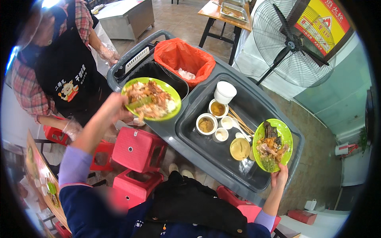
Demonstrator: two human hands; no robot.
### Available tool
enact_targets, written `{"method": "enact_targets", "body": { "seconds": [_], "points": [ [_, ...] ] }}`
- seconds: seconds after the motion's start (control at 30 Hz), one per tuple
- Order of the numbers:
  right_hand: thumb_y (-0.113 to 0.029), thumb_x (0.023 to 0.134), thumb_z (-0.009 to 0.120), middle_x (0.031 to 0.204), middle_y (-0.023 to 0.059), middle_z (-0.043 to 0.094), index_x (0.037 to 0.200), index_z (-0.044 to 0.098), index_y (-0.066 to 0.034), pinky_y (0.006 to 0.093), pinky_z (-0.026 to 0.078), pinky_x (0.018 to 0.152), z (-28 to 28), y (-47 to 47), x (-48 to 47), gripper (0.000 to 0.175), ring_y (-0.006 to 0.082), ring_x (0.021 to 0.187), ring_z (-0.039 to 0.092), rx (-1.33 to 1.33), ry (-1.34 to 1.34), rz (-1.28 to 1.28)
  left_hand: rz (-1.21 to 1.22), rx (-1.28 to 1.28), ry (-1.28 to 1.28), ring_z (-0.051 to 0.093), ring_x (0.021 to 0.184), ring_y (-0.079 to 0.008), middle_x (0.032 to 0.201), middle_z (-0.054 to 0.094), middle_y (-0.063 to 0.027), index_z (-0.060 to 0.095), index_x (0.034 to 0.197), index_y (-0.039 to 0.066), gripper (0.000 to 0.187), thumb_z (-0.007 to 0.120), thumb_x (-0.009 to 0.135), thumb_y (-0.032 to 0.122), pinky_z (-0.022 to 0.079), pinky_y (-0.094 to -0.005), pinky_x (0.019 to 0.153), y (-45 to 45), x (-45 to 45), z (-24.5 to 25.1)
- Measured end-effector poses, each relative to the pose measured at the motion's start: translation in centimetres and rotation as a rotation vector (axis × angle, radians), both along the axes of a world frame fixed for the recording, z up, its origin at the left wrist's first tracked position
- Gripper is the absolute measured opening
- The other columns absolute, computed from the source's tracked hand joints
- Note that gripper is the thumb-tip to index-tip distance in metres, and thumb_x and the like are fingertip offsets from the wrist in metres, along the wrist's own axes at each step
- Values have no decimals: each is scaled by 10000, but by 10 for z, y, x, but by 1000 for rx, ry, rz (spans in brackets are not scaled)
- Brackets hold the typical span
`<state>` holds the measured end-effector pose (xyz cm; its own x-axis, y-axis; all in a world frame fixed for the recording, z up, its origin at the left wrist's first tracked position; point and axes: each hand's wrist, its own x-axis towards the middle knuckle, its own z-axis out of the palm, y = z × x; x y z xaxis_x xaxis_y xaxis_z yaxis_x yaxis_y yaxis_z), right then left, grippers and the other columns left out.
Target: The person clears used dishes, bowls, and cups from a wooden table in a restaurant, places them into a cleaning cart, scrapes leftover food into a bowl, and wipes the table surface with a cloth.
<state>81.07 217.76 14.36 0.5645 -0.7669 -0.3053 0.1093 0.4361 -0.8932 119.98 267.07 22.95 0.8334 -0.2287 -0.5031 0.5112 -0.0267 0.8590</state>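
Note:
My left hand [119, 108] grips the rim of a green plate [177, 102] with rice and meat scraps on it, tilted near the black-lined bin [148, 70] of a grey cart. In my right hand [279, 176] is a second green plate [289, 139], bearing meat, bones, dark leaf-like pieces and green mush, over the right end of the cart's tub [205, 157]. Inside the tub stand white cups of soup [207, 123], small white cups [221, 134], a bowl of yellowish liquid [240, 148], a white spoon [241, 129] and wooden chopsticks [248, 130]. An upturned white cup [225, 92] lies behind them.
An orange-red bag [184, 56] lines another bin, with crumpled white waste inside. Someone in a black apron [68, 68] and clear gloves stands at the cart's left end. Red stools [134, 148] crowd the near side. A floor fan [290, 44] rises behind the cart's right side.

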Motion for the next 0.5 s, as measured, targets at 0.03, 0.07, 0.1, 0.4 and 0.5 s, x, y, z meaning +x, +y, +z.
{"method": "enact_targets", "body": {
  "seconds": [0.03, 0.07, 0.1, 0.4, 0.5],
  "points": [
    [-74, 855, 505, 947, 63, 619, 1180, 503, -43, 251, 454, 479, 3, 4, 5, 326, 147, 661, 581, -7, 36, -32, 31, 95, 18, 682, 724, -266, 897, 645, -152, 542, 1049, -84, 335, 404, 749, -30, 579, -360, 544, 0, 22, 4],
    [-78, 854, 502, 866, 54, 619, 1165, 502, -51, 232, 409, 386, 7, 7, 10, 313, 125, 546, 552, -35, 35, -14, -20, 159, -35, 683, 723, -258, 893, 647, -144, 556, 1044, -64, 314, 415, 769, -13, 576, -351, 542, -5, 41, 6],
    [-77, 853, 502, 854, 56, 618, 1160, 504, -49, 229, 404, 379, 10, 11, 14, 309, 122, 528, 544, -26, 79, -46, -62, 240, -75, 683, 723, -250, 888, 648, -136, 571, 1039, -44, 294, 426, 789, 5, 572, -341, 541, -8, 60, 4],
    [-72, 853, 495, 844, 47, 615, 1177, 507, -36, 219, 390, 362, 31, 25, 41, 326, 104, 529, 547, -125, 113, 10, -1520, 1649, -906, 628, 852, -346, 822, 651, -160, 681, 695, 61, 190, 743, 613, 221, 515, -377, 772, -40, 205, -79],
    [-69, 856, 489, 859, 42, 617, 1185, 506, -32, 219, 394, 364, 37, 28, 40, 332, 101, 551, 557, -129, 113, 32, -1541, 1588, -1001, 630, 809, -350, 786, 642, -168, 674, 693, 53, 181, 735, 615, 204, 517, -373, 756, -33, 226, -70]
  ]
}}
